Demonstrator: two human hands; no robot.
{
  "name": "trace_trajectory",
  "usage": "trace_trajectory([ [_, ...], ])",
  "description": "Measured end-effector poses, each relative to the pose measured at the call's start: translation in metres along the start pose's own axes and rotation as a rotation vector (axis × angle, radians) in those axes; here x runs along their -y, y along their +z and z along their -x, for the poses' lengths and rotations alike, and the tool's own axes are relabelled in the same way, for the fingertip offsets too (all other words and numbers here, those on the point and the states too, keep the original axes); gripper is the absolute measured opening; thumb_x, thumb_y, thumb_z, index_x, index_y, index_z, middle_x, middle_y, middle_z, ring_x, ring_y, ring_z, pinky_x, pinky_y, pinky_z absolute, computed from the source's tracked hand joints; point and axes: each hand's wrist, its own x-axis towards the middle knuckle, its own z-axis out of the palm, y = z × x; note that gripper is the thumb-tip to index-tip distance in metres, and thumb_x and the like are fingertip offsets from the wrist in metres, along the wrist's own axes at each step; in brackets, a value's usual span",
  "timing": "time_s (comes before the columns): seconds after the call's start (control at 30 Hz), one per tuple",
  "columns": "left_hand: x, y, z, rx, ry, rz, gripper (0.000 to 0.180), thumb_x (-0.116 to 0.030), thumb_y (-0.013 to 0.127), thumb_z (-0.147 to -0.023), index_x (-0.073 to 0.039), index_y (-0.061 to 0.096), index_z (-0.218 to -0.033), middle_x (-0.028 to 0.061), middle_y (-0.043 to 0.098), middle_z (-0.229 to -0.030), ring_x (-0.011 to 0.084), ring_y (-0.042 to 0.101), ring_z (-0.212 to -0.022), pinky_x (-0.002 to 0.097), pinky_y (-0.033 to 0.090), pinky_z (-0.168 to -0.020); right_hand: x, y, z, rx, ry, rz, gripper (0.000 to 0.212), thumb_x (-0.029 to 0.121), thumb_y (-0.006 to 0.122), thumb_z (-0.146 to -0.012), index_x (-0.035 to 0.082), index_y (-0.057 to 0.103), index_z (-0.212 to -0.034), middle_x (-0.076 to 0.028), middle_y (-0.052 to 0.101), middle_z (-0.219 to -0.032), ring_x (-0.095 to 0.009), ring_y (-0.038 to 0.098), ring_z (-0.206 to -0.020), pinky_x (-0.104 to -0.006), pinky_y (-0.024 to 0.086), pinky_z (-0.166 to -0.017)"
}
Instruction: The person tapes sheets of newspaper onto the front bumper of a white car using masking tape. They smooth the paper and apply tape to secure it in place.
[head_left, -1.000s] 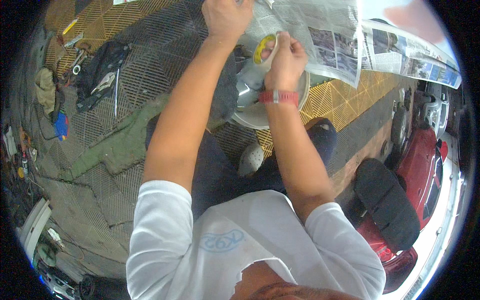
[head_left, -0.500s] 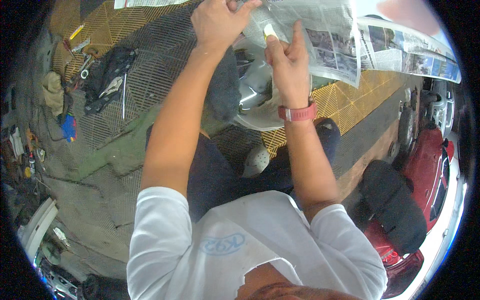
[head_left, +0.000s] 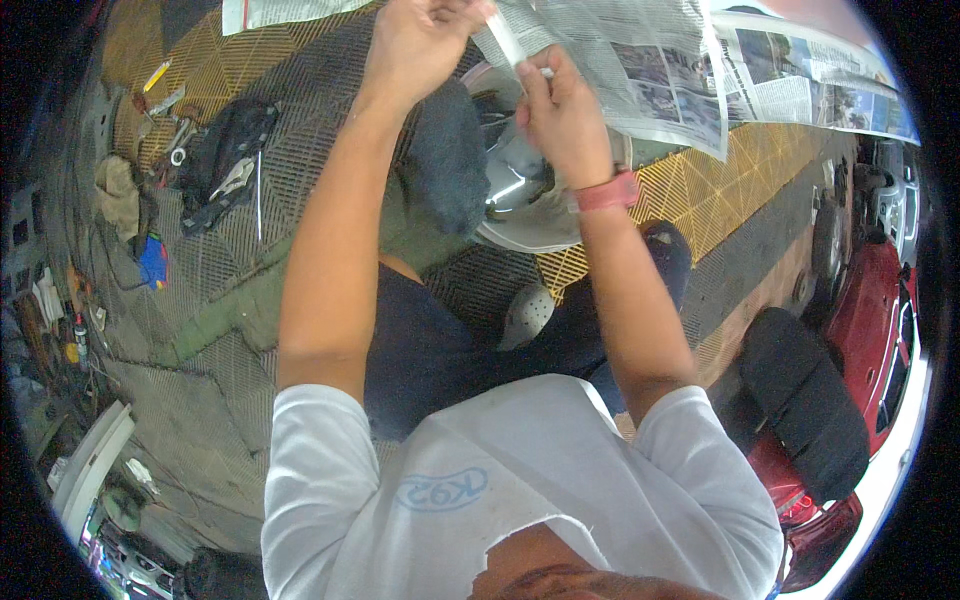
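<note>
A narrow white strip that looks like masking tape (head_left: 507, 36) runs between my two hands at the top of the view. My left hand (head_left: 412, 52) is closed, its fingertips pinching the strip's upper end near the picture's edge. The lower end is gripped between the thumb and bent fingers of my right hand (head_left: 566, 122), which has a red band on its wrist. Behind the strip hangs a printed newspaper sheet (head_left: 655, 75). Below my hands sits a glossy, dark, curved part with a pale rim (head_left: 520, 185), partly hidden by my right hand.
On the ribbed floor mats at left lie a black cloth or bag (head_left: 225, 150), a thin rod (head_left: 259, 195) and a yellow-handled tool (head_left: 156, 76). A dark rounded pad (head_left: 447, 160) is beside the glossy part. Red car parts (head_left: 868, 320) and a black seat-like object (head_left: 800, 400) stand at right.
My right hand's pointing finger has folded in, and that hand now pinches the strip's lower end. My left hand has shifted slightly left. The white strip shows longer between them.
</note>
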Motion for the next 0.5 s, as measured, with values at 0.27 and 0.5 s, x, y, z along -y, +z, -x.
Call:
trace_trajectory([
  [0.27,0.018,0.017,-0.006,-0.311,-0.001,0.253,0.007,-0.006,0.075,-0.099,0.0,0.073,-0.102,0.0011,0.074,-0.086,0.0067,0.066,-0.076,0.0237,0.055,-0.073,0.028,0.061,0.003,-0.639,-0.154,-0.46,0.038,0.018,0.073,-0.102,-0.001,0.052,-0.127,-0.011,0.067,-0.085,-0.017,0.066,-0.072,-0.0316,0.053,-0.065],
  [0.5,0.018,0.019,-0.012,-0.356,0.034,0.281,0.01,-0.007,0.08,-0.097,0.0,0.074,-0.101,0.0022,0.075,-0.088,0.0076,0.067,-0.077,0.0236,0.055,-0.074,0.046,0.063,-0.067,-0.679,0.177,-0.845,0.017,0.011,0.079,-0.096,0.002,0.065,-0.094,-0.001,0.06,-0.089,-0.011,0.051,-0.074,-0.0273,0.044,-0.07],
])
